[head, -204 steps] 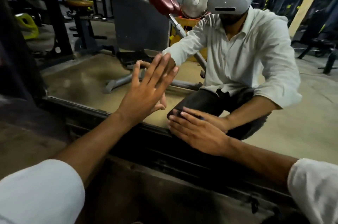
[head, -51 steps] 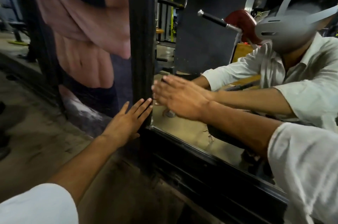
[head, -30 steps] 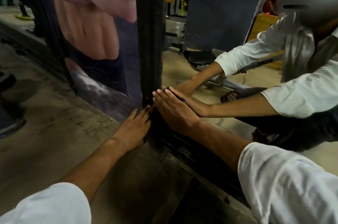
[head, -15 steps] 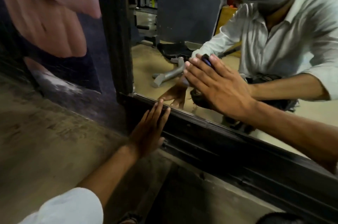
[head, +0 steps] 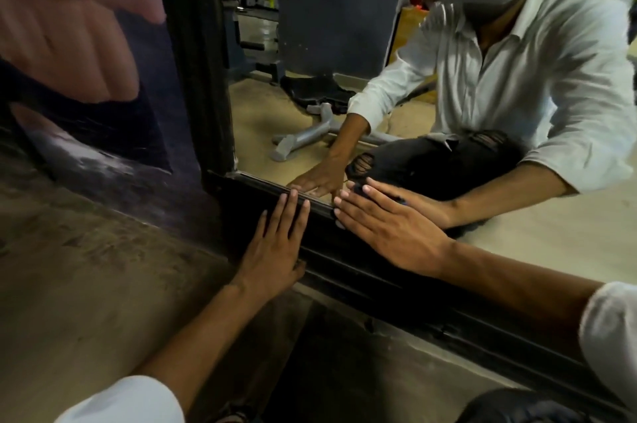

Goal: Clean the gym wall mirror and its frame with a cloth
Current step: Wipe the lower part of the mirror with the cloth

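Observation:
The wall mirror (head: 262, 119) has a black frame, with an upright post (head: 196, 77) at its left and a bottom rail (head: 344, 271) near the floor. My left hand (head: 275, 250) lies flat on the bottom rail, fingers straight, fingertips at the edge of the glass. My right hand (head: 389, 229) presses flat where the glass meets the rail. A dark cloth (head: 358, 186) sits under it, and only a sliver shows at the fingertips. Both hands and my crouched body are reflected in the glass.
A large poster (head: 86, 60) covers the wall left of the post. A worn concrete floor (head: 86, 284) runs below it. The mirror reflects a grey bench leg (head: 300, 143) and gym machines. My dark-trousered knee (head: 517, 405) is at the bottom right.
My right hand has come down from higher on the glass to the mirror's bottom edge. My left hand stays flat on the bottom rail, now close beside the right.

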